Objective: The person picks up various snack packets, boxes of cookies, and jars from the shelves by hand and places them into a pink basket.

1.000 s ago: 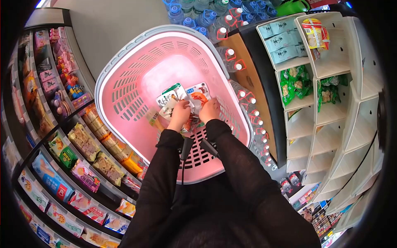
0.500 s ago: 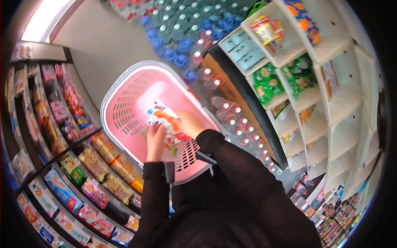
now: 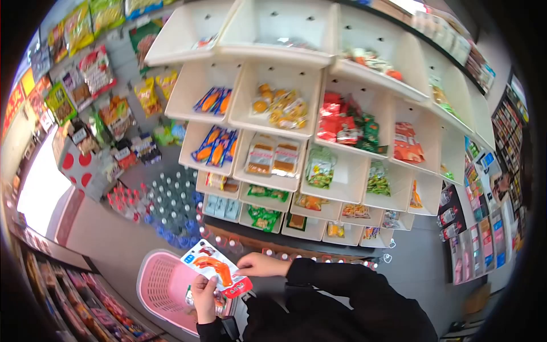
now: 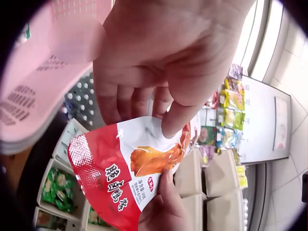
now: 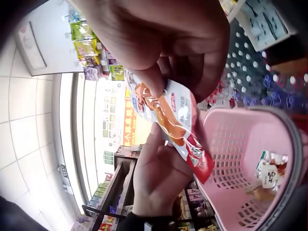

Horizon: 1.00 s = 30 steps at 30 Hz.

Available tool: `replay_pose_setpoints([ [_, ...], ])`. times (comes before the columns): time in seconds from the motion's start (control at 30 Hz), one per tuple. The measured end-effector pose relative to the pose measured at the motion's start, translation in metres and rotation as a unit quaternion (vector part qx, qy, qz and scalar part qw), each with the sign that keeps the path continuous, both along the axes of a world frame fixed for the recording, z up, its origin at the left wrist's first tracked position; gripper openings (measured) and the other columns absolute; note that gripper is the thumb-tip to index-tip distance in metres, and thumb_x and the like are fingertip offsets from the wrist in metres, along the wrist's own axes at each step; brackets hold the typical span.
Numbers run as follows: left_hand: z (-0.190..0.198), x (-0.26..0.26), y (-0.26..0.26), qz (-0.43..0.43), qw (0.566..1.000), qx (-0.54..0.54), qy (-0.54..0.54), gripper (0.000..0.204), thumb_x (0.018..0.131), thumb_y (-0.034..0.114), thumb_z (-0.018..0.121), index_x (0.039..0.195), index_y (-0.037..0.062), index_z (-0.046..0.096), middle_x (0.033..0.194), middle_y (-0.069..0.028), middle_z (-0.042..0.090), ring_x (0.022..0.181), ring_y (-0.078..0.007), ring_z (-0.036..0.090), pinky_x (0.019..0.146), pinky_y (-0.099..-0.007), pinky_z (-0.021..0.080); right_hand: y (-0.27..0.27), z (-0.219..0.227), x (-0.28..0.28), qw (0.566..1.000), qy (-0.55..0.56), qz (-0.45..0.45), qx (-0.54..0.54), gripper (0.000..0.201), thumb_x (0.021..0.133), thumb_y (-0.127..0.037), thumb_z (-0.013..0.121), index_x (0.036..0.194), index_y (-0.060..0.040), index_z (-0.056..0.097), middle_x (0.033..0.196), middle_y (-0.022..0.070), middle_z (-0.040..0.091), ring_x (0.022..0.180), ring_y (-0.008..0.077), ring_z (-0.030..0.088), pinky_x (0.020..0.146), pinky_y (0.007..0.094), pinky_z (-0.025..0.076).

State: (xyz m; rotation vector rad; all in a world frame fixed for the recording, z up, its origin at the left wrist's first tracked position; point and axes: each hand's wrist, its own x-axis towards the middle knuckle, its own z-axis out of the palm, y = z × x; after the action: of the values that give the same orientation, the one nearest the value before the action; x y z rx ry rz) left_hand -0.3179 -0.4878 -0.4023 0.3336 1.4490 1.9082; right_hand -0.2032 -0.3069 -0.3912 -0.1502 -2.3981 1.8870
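A red and white snack packet [image 3: 212,267] with a picture of orange-brown meat is held up in front of the body, over the near side of the pink basket [image 3: 152,280]. My left hand [image 3: 204,297] pinches its lower left edge, thumb on the printed face. On the opposite edge, my right hand [image 3: 263,265] grips it between thumb and fingers. The left wrist view shows both thumbs on the front of the packet [image 4: 144,159]. Inside the basket, the right wrist view shows other snack packets [image 5: 272,169].
Ahead stands a rack of slanted white bins [image 3: 273,91] with bagged snacks. Bottles [image 3: 174,196] crowd the floor behind the basket, and more line the rack's foot. Snack shelves [image 3: 74,302] run along the left. Hanging snack bags [image 3: 97,71] cover the wall at upper left.
The packet has come up out of the basket, held by both hands. The head view has swung up and right from the basket toward the bin rack.
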Motion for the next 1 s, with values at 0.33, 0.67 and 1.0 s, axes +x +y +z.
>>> replay_pose_setpoints([
  [0.33, 0.073, 0.107, 0.095, -0.192, 0.980, 0.040, 0.031, 0.018, 0.076, -0.002, 0.056, 0.094, -0.0056, 0.056, 0.089, -0.0100, 0.061, 0.078, -0.0127, 0.059, 0.071, -0.0237, 0.046, 0.056, 0.061, 0.170, 0.998, 0.002, -0.056, 0.005, 0.026, 0.083, -0.022, 0.055, 0.093, 0.0022, 0.056, 0.075, 0.0048, 0.060, 0.062, 0.0090, 0.053, 0.057, 0.0237, 0.043],
  [0.67, 0.160, 0.163, 0.167, -0.315, 0.938, 0.035, 0.142, 0.022, 0.078, 0.000, 0.055, 0.099, -0.0057, 0.054, 0.090, -0.0077, 0.060, 0.083, -0.0117, 0.057, 0.074, -0.0242, 0.045, 0.096, 0.113, 0.239, 0.975, 0.133, -0.174, -0.021, 0.018, 0.086, -0.018, 0.050, 0.090, -0.0007, 0.055, 0.069, 0.0005, 0.054, 0.065, 0.0042, 0.048, 0.059, 0.0218, 0.040],
  [1.0, 0.259, 0.188, 0.240, -0.337, 0.900, 0.184, 0.206, 0.028, 0.079, -0.003, 0.053, 0.106, -0.0077, 0.048, 0.099, -0.0115, 0.057, 0.089, -0.0127, 0.055, 0.077, -0.0219, 0.044, 0.138, 0.242, 0.267, 0.931, 0.239, -0.252, -0.112, 0.018, 0.085, -0.011, 0.050, 0.096, 0.0035, 0.054, 0.086, 0.0036, 0.060, 0.077, 0.0053, 0.055, 0.067, 0.0202, 0.045],
])
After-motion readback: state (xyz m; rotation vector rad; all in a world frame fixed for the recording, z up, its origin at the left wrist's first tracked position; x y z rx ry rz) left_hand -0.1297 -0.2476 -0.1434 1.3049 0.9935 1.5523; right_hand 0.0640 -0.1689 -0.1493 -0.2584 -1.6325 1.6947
